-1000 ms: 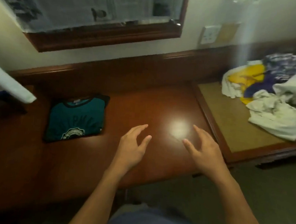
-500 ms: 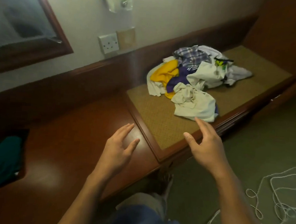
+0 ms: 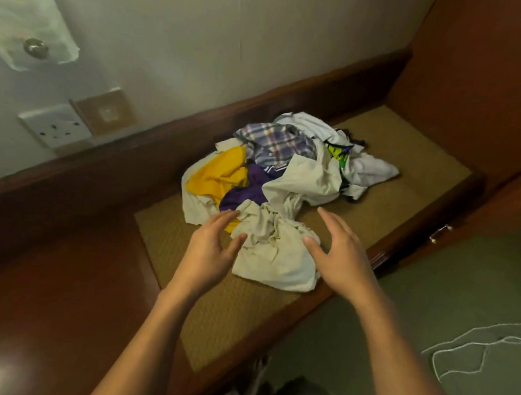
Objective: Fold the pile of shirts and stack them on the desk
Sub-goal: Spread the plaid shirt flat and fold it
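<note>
A jumbled pile of shirts (image 3: 288,168) lies on the woven tan mat surface (image 3: 233,314): yellow, purple, plaid and several white ones. The nearest is a crumpled cream shirt (image 3: 275,256) at the pile's front. My left hand (image 3: 210,249) hovers at that shirt's left edge with fingers straight and spread. To the shirt's right is my right hand (image 3: 338,251), fingers extended, thumb near the cloth. Neither hand holds anything. The polished wooden desk (image 3: 49,291) stretches to the left; the folded teal shirt is out of view.
A wall socket (image 3: 54,126) and a brown plate sit above the dark wooden back rail. A wooden cabinet side (image 3: 479,88) closes off the right, with a drawer handle (image 3: 438,234) below. White cord (image 3: 469,353) lies on the green carpet.
My view has swung right, away from the folded teal shirt on the desk. Both hands have moved forward from above the desk to either side of the cream shirt.
</note>
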### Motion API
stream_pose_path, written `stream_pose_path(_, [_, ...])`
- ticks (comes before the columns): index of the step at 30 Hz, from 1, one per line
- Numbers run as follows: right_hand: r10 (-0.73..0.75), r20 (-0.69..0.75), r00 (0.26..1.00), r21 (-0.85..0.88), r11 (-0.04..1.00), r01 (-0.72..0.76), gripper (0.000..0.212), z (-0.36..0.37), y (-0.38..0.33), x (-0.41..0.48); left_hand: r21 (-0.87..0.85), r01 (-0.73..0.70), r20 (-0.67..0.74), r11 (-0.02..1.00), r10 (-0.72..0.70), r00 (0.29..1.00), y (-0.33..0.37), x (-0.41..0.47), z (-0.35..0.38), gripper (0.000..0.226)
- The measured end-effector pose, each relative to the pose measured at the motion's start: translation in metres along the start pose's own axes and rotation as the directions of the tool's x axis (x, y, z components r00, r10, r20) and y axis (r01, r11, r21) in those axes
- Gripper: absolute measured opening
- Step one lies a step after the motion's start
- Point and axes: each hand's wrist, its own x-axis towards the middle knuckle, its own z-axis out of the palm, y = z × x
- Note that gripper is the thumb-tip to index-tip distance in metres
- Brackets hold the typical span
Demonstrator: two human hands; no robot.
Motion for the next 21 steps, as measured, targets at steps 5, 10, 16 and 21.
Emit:
stream_pose_path(5, [0.009,0.049,0.999,0.058,0.998,-0.012,0.066,-0.02,0.026,0.084,-0.008,0.016,-0.035,1.0,-0.016,0.999,0.036,0.086,0.016,0.05])
stream_pose_path(10, [-0.049,0.087,0.995,0.065,0.997,0.043,0.057,-0.027,0.052,0.187,0.135,0.094,-0.063,0.986,-0.086,0.994,0.059,0.168,0.029,0.047])
stream_pose_path(16, [-0.136,0.124,0.983,-0.01,0.99,0.139,0.057,-0.009,0.067,0.316,0.336,0.18,0.008,0.925,-0.194,0.981,0.056,0.257,0.05,0.042])
stream_pose_path(21, [-0.127,0.153,0.98,-0.184,0.971,0.154,0.026,0.026,0.092,0.356,0.503,0.231,0.067,0.833,-0.304,0.95,0.043,0.321,0.074,0.077])
